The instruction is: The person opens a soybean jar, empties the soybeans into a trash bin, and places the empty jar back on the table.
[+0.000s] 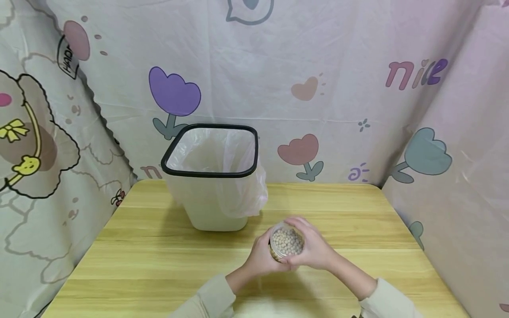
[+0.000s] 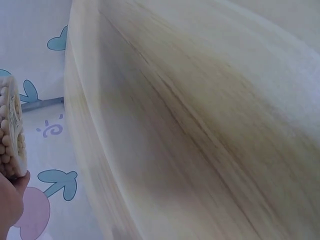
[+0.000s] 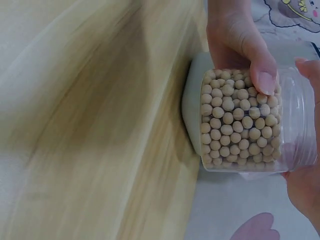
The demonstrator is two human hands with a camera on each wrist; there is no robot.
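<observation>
Both hands hold a clear plastic jar (image 1: 287,241) of small round beige balls above the wooden table. My left hand (image 1: 262,256) grips its body from the left, and its thumb presses flat on the side wall in the right wrist view. Around the jar's upper end curls my right hand (image 1: 316,247), with thumb and fingers on opposite sides of the rim. Seen from the right wrist, the balls (image 3: 240,117) fill the body, while the ribbed clear neck end (image 3: 295,120) holds none. Only a slice of the jar (image 2: 11,130) shows at the left wrist view's edge.
A cream waste bin (image 1: 210,201) with a black rim (image 1: 210,174) stands behind and left of the hands. Its pale plastic liner (image 1: 242,190) hangs over the right side. Printed curtains (image 1: 338,48) enclose the wooden table (image 1: 159,269) at the back and sides.
</observation>
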